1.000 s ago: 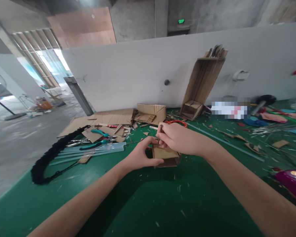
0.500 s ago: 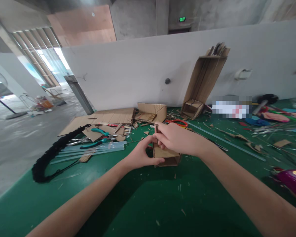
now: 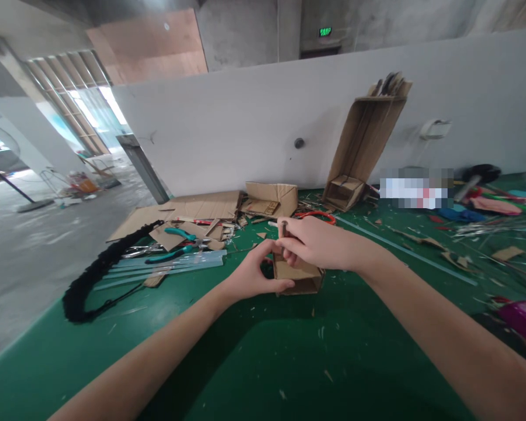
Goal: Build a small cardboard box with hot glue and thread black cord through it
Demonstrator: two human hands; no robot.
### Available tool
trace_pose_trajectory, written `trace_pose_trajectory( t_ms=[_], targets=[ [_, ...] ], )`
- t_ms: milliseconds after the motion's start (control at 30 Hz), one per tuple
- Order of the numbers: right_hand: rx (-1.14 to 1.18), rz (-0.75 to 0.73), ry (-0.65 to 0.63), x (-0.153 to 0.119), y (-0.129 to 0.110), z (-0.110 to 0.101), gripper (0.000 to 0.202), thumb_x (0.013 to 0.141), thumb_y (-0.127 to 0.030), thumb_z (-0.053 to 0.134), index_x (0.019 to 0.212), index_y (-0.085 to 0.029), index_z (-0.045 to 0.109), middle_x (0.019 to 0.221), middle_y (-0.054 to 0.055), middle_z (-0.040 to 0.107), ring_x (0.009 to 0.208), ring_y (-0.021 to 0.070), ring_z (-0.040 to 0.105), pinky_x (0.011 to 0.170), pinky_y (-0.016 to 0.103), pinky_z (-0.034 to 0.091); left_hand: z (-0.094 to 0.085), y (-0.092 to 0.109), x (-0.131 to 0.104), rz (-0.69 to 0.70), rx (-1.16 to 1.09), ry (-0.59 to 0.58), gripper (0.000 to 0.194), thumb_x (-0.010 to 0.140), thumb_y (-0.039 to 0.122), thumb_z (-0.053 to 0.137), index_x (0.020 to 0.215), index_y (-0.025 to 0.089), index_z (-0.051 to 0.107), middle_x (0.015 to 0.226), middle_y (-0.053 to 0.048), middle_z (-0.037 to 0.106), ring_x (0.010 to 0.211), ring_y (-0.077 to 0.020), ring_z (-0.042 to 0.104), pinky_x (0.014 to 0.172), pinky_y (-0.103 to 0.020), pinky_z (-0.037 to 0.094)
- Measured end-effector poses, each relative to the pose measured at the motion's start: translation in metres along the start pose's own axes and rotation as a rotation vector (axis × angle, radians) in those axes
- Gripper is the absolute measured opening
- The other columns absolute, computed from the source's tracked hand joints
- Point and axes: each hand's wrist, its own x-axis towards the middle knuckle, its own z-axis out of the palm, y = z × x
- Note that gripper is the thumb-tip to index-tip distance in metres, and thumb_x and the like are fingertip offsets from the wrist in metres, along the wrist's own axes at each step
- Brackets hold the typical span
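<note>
Small brown cardboard box (image 3: 298,278) sits on the green table (image 3: 263,362), pinched at its near corner by the left hand (image 3: 251,276) to steady it. Right hand (image 3: 318,244) grips a thin dark stick-like tool (image 3: 284,228) upright over the box's top edge.

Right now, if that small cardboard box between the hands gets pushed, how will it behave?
The small cardboard box looks thin-walled and open, so probably light and easily crushed. It rests flat on the green table, so it would likely slide, not roll. The left hand steadies it.
</note>
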Motion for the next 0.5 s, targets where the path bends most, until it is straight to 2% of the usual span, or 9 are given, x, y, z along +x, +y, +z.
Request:
trace_pose_trajectory(
  t_ms=[233,367,500],
  targets=[
    [0.065,-0.014,-0.069,0.0032,0.0039,-0.0037,0.011,0.087,-0.025,0.042,0.08,-0.019,0.048,0.075,0.006,0.07,0.068,0.0158,0.065,0.063,0.029,0.047,0.0002,-0.0019,-0.0016,-0.006,-0.012,-0.007,0.051,0.07,0.035,0.073,0.114,0.021,0.05,0.116,-0.007,0.055,0.108,-0.0218,0.053,0.092,-0.036,0.047],
    [0.036,-0.029,-0.033,0.0043,0.0059,0.0002,0.013,0.088,-0.026,0.041,0.08,-0.019,0.048,0.072,0.004,0.069,0.065,0.0154,0.064,0.062,0.029,0.046,0.0014,-0.0026,-0.0011,0.007,-0.018,-0.001,0.048,0.071,0.035,0.072,0.111,0.02,0.051,0.112,-0.007,0.056,0.106,-0.0218,0.054,0.091,-0.037,0.048],
    [0.011,-0.022,-0.009,0.0042,0.0037,0.005,0.016,0.089,-0.03,0.04,0.079,-0.02,0.048,0.067,0.003,0.067,0.061,0.0152,0.063,0.058,0.029,0.044,0.003,-0.006,-0.0008,0.028,-0.006,0.018,0.049,0.071,0.035,0.072,0.113,0.02,0.052,0.118,-0.008,0.055,0.107,-0.0228,0.053,0.092,-0.039,0.047]
  ],
)
